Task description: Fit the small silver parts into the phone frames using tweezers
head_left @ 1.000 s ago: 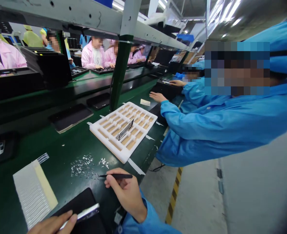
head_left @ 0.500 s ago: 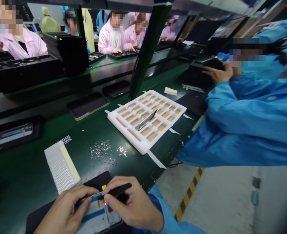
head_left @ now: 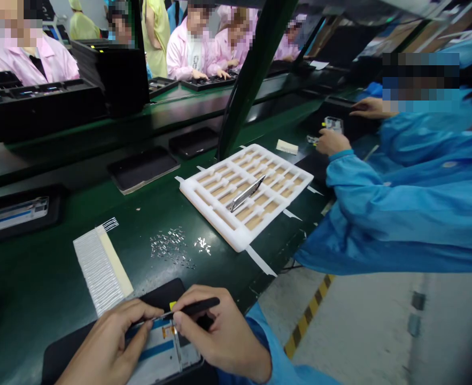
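Low in the view, a phone frame [head_left: 164, 355] with blue strips and an orange flex piece lies on a black pad [head_left: 65, 347]. My left hand [head_left: 113, 339] grips its upper edge between thumb and fingers. My right hand [head_left: 219, 331] is closed around black tweezers [head_left: 199, 306], whose tip points left along the same edge, close to my left fingertips. A small yellow tab [head_left: 172, 305] shows by the right fingers. What the tweezer tip touches is too small to make out.
Beyond the hands are a sheet of thin white strips [head_left: 97, 272], scattered small metal pieces [head_left: 171, 247] and a white slotted tray [head_left: 241, 243] with one phone frame [head_left: 247, 194] leaning in it. A slanted green post [head_left: 255, 80] stands behind. A co-worker's blue sleeve [head_left: 380, 187] is at right.
My hands stay at the phone frame, with the tweezers shifted very slightly. At right, the co-worker's hand has come down and left and now holds a small phone part. The view has shifted a little.
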Demonstrator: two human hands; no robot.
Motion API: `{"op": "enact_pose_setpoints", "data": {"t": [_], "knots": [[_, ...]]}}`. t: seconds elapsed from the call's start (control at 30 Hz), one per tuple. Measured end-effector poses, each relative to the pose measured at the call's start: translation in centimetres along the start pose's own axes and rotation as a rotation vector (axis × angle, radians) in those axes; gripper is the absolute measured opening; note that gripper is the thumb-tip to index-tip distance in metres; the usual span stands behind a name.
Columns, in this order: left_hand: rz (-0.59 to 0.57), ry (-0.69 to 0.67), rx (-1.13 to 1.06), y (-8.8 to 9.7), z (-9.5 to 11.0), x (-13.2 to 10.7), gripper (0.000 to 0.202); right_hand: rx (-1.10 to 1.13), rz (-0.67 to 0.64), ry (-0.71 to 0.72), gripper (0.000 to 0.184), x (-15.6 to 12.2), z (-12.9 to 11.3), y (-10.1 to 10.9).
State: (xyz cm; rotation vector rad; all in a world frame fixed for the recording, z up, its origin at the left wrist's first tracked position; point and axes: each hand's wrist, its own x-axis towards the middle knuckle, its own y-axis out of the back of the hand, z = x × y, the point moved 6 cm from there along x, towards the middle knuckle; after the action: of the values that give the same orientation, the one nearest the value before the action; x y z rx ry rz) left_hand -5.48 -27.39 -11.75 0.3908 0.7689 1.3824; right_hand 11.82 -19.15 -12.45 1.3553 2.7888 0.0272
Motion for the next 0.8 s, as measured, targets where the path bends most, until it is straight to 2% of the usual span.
{"op": "enact_pose_setpoints", "data": {"t": [0.17, 0.4, 0.53, 0.7, 0.8], "knots": [[0.035, 0.001, -0.013, -0.7, -0.7, 0.0, 0.031, -0.071, 0.044, 0.124, 0.012, -0.3, -0.9, 0.2], [0.175, 0.055, -0.050, -1.2, -0.9, -0.3, 0.027, -0.088, 0.076, 0.162, 0.012, -0.4, -1.4, 0.4], [0.133, 0.037, -0.029, -1.5, -0.7, -0.1, 0.025, -0.117, 0.093, 0.181, 0.011, -0.5, -1.5, 0.4], [0.198, 0.082, -0.032, -1.3, -0.8, -0.1, 0.026, -0.115, 0.137, 0.239, 0.011, -0.9, -1.5, 0.6], [0.139, 0.048, -0.025, -1.5, -0.9, 0.0, 0.027, -0.113, 0.129, 0.276, 0.013, -1.2, -1.6, 0.6]]}}
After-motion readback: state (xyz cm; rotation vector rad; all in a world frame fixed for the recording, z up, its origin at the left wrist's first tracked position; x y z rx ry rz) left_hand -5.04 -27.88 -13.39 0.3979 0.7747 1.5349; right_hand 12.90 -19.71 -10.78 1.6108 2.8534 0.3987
